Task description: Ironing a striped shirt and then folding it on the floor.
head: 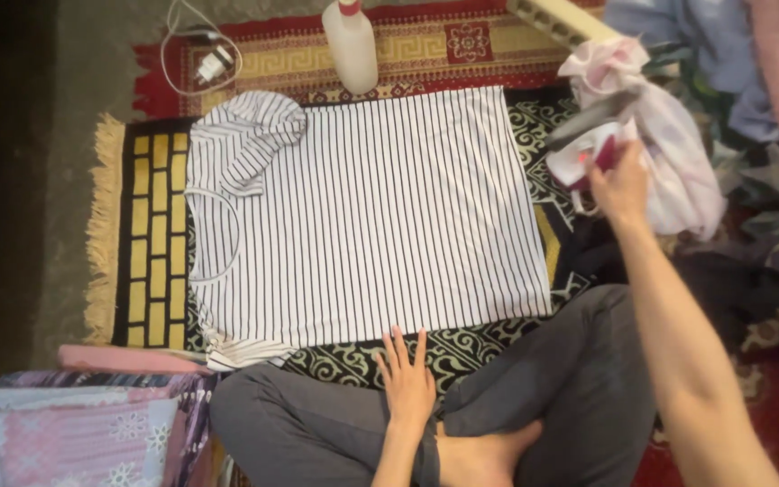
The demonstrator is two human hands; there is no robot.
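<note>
On a patterned rug lies a soft, light striped shirt, spread flat. The right hand has its fingers closed on an iron's handle, heavy and rigid. The left hand rests near the hem, fingers together.

The only package in view is a white plastic bottle with a red cap, standing upright at the top edge, on the patterned rug just beyond the far edge of the striped shirt. It is tall and rounded, narrowing toward the cap, and its side facing the camera is plain white with no label to be made out. No signs or screens show.
</note>
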